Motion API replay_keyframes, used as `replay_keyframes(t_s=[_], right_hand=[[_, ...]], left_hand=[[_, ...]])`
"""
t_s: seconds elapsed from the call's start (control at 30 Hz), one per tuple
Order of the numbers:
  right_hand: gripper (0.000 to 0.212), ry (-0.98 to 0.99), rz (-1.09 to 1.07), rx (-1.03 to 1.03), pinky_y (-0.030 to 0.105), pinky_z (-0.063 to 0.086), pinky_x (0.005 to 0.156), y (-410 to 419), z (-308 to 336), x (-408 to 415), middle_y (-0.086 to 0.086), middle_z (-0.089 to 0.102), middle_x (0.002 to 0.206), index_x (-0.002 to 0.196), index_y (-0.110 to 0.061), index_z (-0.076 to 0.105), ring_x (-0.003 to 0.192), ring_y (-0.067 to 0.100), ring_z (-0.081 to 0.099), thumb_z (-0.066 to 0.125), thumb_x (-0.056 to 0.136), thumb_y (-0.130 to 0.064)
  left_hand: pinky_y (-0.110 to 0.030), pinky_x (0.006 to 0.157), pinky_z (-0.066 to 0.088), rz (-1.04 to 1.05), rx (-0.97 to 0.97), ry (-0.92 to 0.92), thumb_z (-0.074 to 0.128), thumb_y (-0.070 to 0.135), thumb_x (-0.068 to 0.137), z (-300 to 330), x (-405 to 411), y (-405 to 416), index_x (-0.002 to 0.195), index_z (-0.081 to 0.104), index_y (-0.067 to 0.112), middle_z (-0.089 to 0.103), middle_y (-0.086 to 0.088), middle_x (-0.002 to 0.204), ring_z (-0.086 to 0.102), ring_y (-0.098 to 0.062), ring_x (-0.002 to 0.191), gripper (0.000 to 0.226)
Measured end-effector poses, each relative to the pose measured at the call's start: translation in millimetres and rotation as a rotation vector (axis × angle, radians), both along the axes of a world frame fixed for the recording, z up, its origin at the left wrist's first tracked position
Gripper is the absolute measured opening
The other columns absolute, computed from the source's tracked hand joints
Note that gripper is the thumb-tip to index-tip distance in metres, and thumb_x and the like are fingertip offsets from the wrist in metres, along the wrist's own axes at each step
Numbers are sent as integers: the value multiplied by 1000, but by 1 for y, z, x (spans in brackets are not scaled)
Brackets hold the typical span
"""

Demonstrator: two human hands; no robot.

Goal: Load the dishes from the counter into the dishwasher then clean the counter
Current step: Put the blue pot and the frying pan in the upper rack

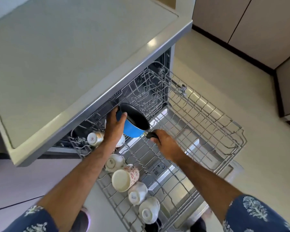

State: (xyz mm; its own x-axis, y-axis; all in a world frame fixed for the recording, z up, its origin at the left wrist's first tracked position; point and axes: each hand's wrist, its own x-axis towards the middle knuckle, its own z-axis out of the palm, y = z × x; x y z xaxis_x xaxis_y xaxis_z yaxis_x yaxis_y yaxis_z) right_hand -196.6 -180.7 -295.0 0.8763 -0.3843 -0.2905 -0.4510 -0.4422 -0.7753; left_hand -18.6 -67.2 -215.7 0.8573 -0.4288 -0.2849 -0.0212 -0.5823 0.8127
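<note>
Cups (124, 179) line the rack's (208, 131) left edge.
Left hand (115, 127) cups the tilted saucepan (134, 126); right hand (164, 143) clamps its handle, steadying it.

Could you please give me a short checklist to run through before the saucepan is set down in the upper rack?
1. Right hand grips the black handle: ok.
2. Left hand steadies the blue saucepan: ok.
3. Upper rack pulled out: ok.
4. Free space on the rack's right side: ok.
5. Saucepan clear of the cups along the rack's left side: cannot tell.
6. Saucepan empty: ok.
</note>
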Motion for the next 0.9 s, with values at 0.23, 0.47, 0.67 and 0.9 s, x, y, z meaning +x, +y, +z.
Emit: replay_keyframes(t_s=[0.23, 0.47, 0.67, 0.9], right_hand=[[34, 66, 2, -139, 30, 45, 73, -4, -18, 22, 14, 57, 117, 135, -11, 49, 92, 26, 60, 46, 104, -25], [45, 68, 43, -337, 20, 41, 61, 7, -25, 40, 10, 56, 114, 141, -14, 41, 78, 17, 56, 54, 98, -8], [57, 83, 60, -444, 18, 45, 57, 10, -19, 63, 11, 52, 116, 147, -11, 32, 77, 13, 50, 54, 95, -2], [47, 44, 32, -410, 34, 55, 85, 4, -1, 65, 9, 52, 118, 142, -11, 40, 99, 20, 53, 50, 96, -5]], left_hand=[[-25, 90, 39, -11, 67, -102, 61, 27, 97, -7, 4, -10, 142, 48, 17, 43, -8, 135, 46, -10, 111, 47], [-34, 104, 44, -4, -45, -251, 67, 23, 91, -12, -4, -4, 138, 47, 20, 42, -2, 136, 47, -16, 126, 51], [4, 91, 33, -21, -45, -292, 59, 19, 97, -16, 2, 9, 149, 35, 18, 33, -6, 151, 36, -1, 127, 57], [-26, 103, 44, 40, -43, -157, 64, 11, 93, -17, 11, 17, 149, 36, 18, 34, -10, 149, 42, -14, 127, 63]])
